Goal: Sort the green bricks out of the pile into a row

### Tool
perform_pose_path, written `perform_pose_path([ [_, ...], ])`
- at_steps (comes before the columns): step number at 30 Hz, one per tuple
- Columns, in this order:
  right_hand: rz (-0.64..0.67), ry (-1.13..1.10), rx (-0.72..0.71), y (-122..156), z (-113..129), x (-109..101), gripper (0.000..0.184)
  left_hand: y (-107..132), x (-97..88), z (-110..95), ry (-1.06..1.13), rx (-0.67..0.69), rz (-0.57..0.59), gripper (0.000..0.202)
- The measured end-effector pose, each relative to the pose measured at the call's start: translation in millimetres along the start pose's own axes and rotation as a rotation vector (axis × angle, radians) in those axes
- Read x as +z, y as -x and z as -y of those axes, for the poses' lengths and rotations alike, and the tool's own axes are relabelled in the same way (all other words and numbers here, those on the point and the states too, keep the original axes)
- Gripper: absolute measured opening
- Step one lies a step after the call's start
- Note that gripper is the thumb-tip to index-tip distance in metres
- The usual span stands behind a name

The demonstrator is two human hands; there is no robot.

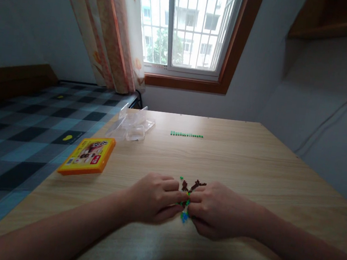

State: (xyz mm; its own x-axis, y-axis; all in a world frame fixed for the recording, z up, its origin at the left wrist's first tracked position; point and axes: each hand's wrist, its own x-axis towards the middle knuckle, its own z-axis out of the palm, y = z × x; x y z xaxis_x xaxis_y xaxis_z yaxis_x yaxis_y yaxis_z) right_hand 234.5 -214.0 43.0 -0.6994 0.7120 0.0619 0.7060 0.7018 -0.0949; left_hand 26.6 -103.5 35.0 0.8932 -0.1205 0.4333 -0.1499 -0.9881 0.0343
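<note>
My left hand [153, 196] and my right hand [214, 207] meet fingertip to fingertip low over the wooden table [251, 164]. Both are closed in a pinch on a small brick model [188, 194] made of tiny brown, green and blue pieces. Brown branch-like parts stick up between the thumbs; green and blue bits show below the fingers. A short row of green bricks [186, 135] lies farther back on the table, apart from both hands.
An orange box [88, 156] with a picture lid lies at the table's left edge. Crumpled clear plastic bags [131, 126] sit behind it. A bed with a checked cover [20, 129] stands left of the table; a window and curtain are beyond.
</note>
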Motion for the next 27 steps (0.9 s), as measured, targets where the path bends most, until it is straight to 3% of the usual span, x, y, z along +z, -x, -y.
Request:
perform_pose_path([
  [4, -0.073, -0.105, 0.039, 5.5, -19.2, -9.4, 0.015, 3.5, 1.7, 5.9, 0.03, -0.159, -0.084, 0.02],
  [8, -0.223, -0.097, 0.276, 17.1, -61.4, -10.3, 0.016, 6.4, 6.1, 20.0, 0.033, -0.411, -0.126, 0.021],
  [10, -0.264, -0.065, 0.402, 20.8, -80.8, -2.3, 0.014, 6.4, 8.0, 25.5, 0.041, -0.455, -0.113, 0.022],
  [13, -0.298, -0.078, 0.527, 19.0, -97.6, 15.0, 0.013, 5.1, 9.2, 27.4, 0.088, -0.413, -0.094, 0.025],
  [17, -0.321, -0.17, 0.53, 6.2, -99.9, 31.1, 0.018, 2.5, 7.2, 22.5, 0.138, -0.347, -0.026, 0.027],
  [23, -0.4, -0.234, 0.533, -1.4, -95.5, 34.9, 0.027, 1.6, 2.3, 18.0, 0.19, -0.319, 0.136, 0.027],
  [27, -0.416, -0.343, 0.505, 7.3, -95.8, 33.1, 0.029, 3.2, 2.2, 13.1, 0.191, -0.271, 0.201, 0.044],
])
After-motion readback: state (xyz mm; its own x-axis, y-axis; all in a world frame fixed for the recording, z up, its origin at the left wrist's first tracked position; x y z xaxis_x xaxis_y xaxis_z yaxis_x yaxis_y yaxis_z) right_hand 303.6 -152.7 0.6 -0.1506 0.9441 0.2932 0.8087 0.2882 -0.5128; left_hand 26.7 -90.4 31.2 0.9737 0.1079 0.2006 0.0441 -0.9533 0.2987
